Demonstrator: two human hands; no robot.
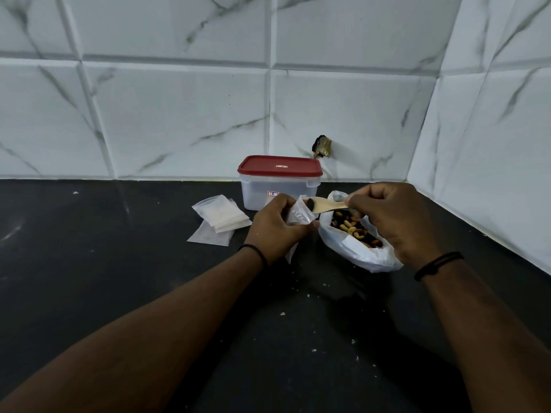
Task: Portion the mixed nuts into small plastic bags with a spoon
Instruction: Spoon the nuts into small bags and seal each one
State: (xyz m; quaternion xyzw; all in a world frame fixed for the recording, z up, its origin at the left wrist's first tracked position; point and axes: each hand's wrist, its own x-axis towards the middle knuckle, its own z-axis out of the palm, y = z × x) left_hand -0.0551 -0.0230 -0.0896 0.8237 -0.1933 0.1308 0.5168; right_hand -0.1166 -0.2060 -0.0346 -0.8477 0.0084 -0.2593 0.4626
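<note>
Both hands meet just right of the frame's centre, above the dark surface (119,263). The right hand (393,222) has its fingers curled and pinches the handle end of a pale wooden spoon (326,205). The spoon's long axis runs nearly level across the picture, handle to the right and bowl to the left, and a dark nut sits on the bowl. The left hand (274,231) curls round a small plastic bag (299,216), gripping it so that its mouth faces up and to the right, touching the spoon's bowl.

Below the spoon and under the right hand, a larger white plastic bag (354,248) lies open on the surface, its long axis slanting from upper left to lower right. The mixed nuts (351,228) lie inside it, pale cashews among darker pieces.

Left of the hands a loose stack of flat empty bags (219,220) lies on the surface. Behind the hands a clear plastic container (278,189) with a red lid (280,166) stands against the marbled tile wall (179,114).
</note>
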